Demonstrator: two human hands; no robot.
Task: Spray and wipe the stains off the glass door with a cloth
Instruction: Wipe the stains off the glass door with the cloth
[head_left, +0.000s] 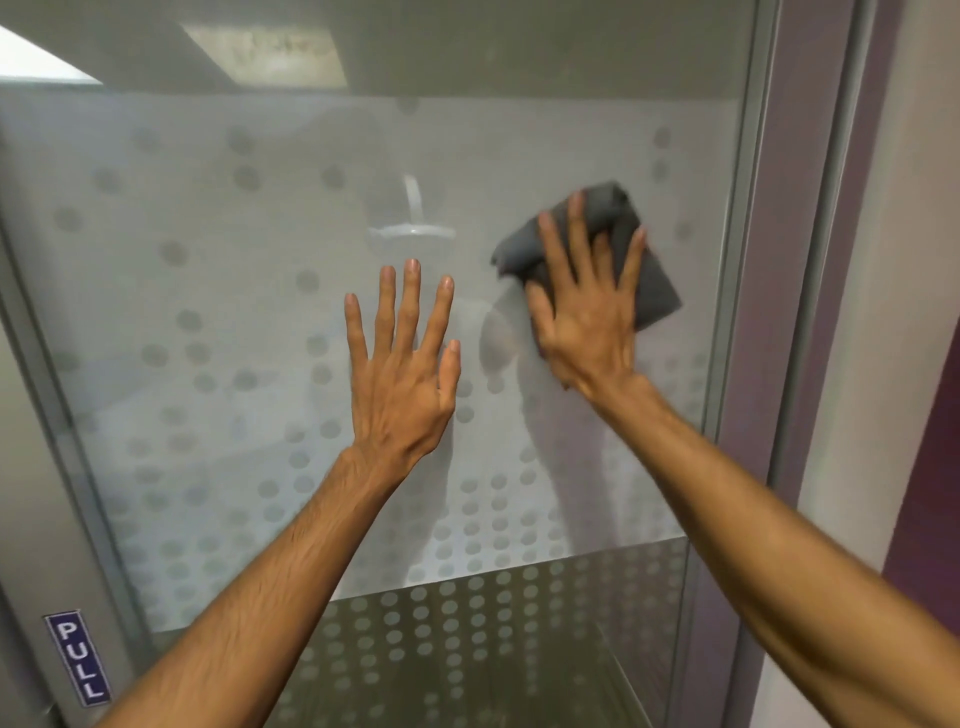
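Frosted glass is filling nearly the whole view in front of you: the glass door is carrying a wide frosted band dotted with clear circles, with a darker, see-through dotted strip running below it and plain glass above. Along the right edge a grey metal door frame is standing upright, and just beyond it a purple wall panel is closing off that side, so you are working close to that edge with little room to the right. To the left the pane is stretching wide and unobstructed as far as the metal stile at the lower left, which is bearing a blue PULL sign.

Your right hand is pressing the cloth flat against the frosted band near the right frame; the cloth is dark grey and bunched, showing above and to the right of your fingers, and its outline is slightly blurred. Your grip there is spread, fingers splayed over the fabric and pinning it to the glass rather than curling around it.

Your left hand is lying open on the glass just left of the right hand, apart from it, fingers spread and pointing upward, holding nothing. Faint reflections of both arms are showing in the frosted surface between and below the hands. Whether stains are lying on the pane I cannot tell.
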